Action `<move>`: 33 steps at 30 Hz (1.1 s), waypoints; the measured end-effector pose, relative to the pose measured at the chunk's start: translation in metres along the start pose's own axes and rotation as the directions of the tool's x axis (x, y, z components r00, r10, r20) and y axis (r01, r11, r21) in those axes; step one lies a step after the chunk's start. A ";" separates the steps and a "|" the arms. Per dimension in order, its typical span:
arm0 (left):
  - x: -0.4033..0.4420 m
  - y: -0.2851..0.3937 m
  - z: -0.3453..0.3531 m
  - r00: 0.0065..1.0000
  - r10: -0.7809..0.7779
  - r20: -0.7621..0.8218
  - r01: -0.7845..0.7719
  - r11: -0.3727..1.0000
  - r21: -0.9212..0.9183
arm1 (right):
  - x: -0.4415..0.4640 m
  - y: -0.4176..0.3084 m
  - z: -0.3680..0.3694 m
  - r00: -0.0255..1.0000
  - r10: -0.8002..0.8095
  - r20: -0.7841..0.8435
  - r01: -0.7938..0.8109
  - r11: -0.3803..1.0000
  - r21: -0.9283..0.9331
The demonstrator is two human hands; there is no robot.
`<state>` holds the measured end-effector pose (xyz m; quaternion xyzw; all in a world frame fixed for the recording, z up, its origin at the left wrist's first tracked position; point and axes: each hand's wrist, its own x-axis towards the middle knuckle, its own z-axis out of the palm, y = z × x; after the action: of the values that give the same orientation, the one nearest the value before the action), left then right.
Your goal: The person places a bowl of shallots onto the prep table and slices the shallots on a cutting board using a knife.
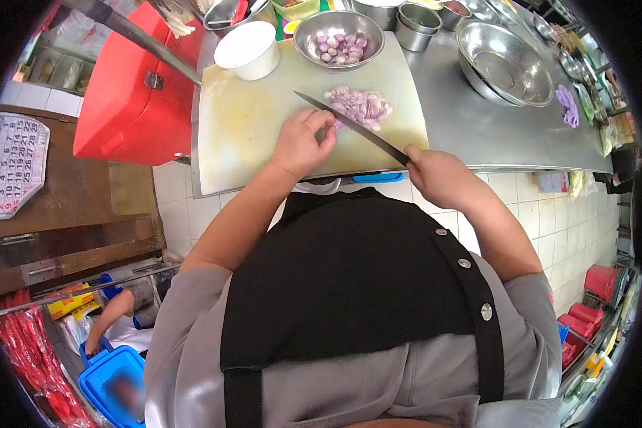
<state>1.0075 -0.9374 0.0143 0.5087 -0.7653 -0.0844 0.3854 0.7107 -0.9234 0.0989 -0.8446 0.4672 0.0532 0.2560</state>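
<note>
My right hand (431,171) is wrapped round the handle of a long dark knife (364,131), whose blade points up and left over the cutting board (242,135). Beside the blade, my left hand (304,140) has its fingers curled and pressed together at the board; what they hold, if anything, is hidden. A pile of sliced shallots (364,107) lies on the board, just beyond the knife. Whole peeled shallots (342,48) fill part of a metal bowl (308,39) behind the pile. To its left stands a white tub (247,53).
A perforated metal bowl (506,60) and a purple cloth (568,107) are on the steel counter (442,114) at right. Small metal pots (415,36) stand behind the board. Left are a red cooler (132,100) and a co-worker's arm (114,314) at a blue basket (96,381).
</note>
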 end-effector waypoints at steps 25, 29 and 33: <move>-0.001 0.000 0.002 0.998 0.030 -0.047 -0.031 0.999 -0.018 | 0.008 -0.003 0.009 0.996 0.051 0.079 -0.053 0.998 0.021; -0.001 -0.001 -0.002 1.000 0.023 0.006 -0.023 1.000 0.015 | 0.012 -0.001 0.010 0.999 0.016 0.030 -0.016 1.000 -0.003; -0.001 0.000 -0.001 1.000 0.015 0.001 -0.015 1.000 -0.001 | -0.001 -0.002 0.002 1.000 -0.001 0.003 0.001 0.999 0.042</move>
<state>1.0088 -0.9363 0.0147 0.5026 -0.7691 -0.0822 0.3861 0.7121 -0.9212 0.0981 -0.8391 0.4675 0.0444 0.2746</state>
